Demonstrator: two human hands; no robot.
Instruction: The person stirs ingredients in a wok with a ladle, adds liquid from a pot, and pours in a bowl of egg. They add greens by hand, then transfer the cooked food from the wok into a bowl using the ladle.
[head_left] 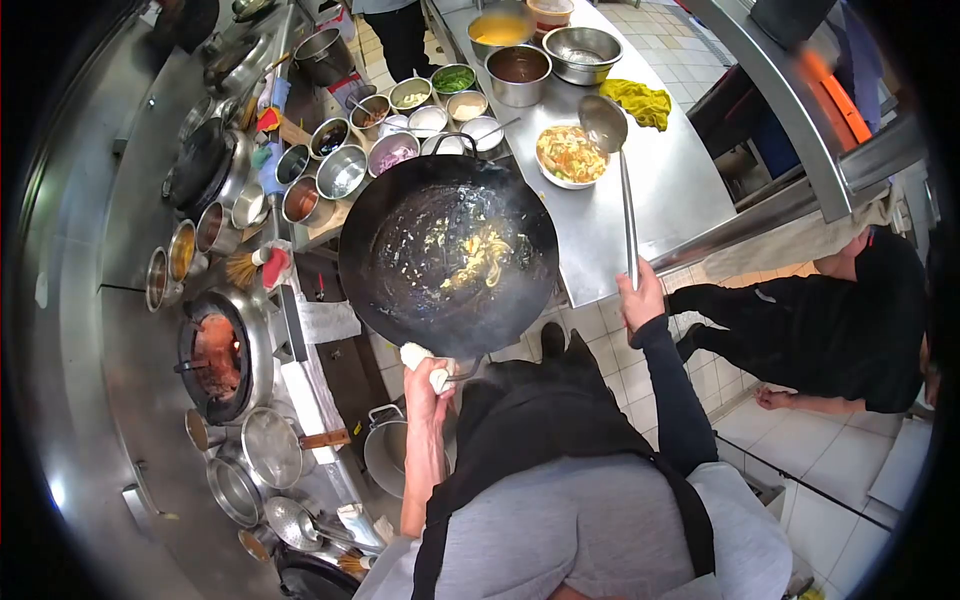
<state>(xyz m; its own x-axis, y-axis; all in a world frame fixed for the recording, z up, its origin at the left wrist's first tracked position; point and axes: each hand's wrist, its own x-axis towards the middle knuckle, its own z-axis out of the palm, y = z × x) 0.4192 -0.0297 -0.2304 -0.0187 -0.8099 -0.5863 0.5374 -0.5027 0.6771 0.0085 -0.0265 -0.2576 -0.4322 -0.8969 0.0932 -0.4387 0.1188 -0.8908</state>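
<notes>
My left hand [428, 392] is closed round the near handle of a large black wok [400, 270], with a white cloth [425, 362] at the grip. Some yellow noodle-like food [480, 258] lies in the wok, and faint steam rises from it. My right hand [641, 297] grips the long handle of a metal ladle [603, 124]. The ladle's bowl is over the upper right edge of a white bowl [570, 184] filled with food in orange-red sauce. That bowl stands on the steel table [590, 235], to the right of the wok.
Ingredient containers [342, 172] cluster beyond the wok. A lit burner [215, 355] is at the left, with strainers [272, 448] nearby. A yellow cloth [636, 103] and metal bowl [582, 55] sit on the table. Another person [830, 320] is at the right; one more stands at the top.
</notes>
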